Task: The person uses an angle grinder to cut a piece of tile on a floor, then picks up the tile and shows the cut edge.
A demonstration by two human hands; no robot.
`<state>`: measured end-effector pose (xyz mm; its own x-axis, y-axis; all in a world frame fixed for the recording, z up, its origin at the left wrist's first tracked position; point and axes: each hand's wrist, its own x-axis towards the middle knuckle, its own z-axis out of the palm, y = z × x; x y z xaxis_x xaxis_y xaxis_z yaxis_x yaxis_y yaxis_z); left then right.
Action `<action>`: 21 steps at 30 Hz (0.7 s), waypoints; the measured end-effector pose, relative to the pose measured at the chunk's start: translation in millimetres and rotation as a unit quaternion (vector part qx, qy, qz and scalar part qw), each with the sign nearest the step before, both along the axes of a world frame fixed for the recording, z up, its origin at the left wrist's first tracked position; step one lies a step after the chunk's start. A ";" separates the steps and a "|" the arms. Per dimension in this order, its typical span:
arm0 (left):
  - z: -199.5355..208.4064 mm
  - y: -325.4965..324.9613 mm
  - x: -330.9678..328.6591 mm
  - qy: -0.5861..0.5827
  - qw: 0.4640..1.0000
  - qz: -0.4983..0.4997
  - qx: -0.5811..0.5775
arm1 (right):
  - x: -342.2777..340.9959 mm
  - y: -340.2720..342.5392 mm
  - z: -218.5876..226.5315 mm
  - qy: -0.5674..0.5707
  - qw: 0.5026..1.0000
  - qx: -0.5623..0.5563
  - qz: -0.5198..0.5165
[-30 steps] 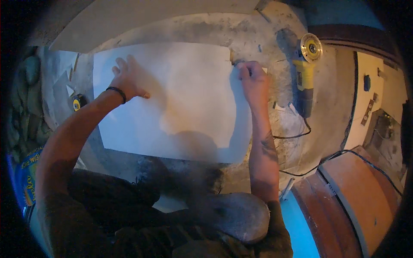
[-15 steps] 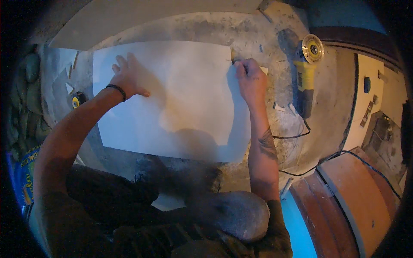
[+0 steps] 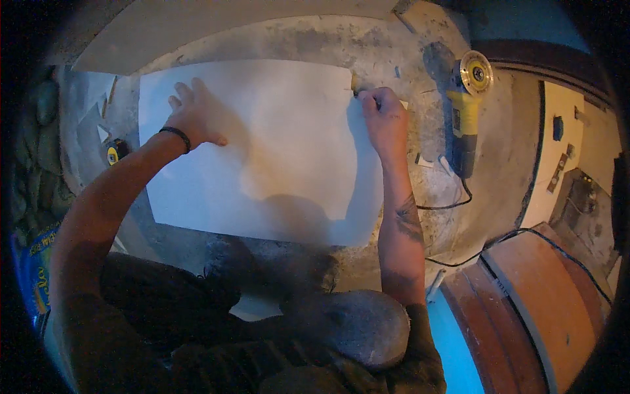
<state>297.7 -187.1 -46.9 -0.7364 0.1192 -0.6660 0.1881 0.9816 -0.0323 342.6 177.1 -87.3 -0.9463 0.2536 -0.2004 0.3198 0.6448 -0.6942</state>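
A large white tile lies flat on the floor in front of me, with a notch at its far right corner. My left hand is spread open, its palm and fingers resting on the tile's far left part. At the right edge, just below the notch, my right hand is closed with its fingers pinched together. Something small and dark shows at those fingertips, too hidden to name. A dark band circles my left wrist.
A yellow and black angle grinder stands right of the tile, its cord trailing near my right forearm. Small white offcuts lie beside it. A tape measure sits at left. Brown boards are at lower right, another large panel at the far side.
The whole view has shifted very slightly. Both hands keep nearly the same places on the tile, and the right stays closed at the edge.
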 end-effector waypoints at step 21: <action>10.6 11.3 -4.1 -0.036 0.999 0.015 -0.013 | 0.6 5.8 -5.3 0.022 1.000 -0.001 -0.021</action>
<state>293.6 -175.8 -36.2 -0.6894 0.0797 -0.7200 0.1619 0.9857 -0.0460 343.2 182.9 -92.6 -0.9430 0.2921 -0.1598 0.3155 0.6305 -0.7092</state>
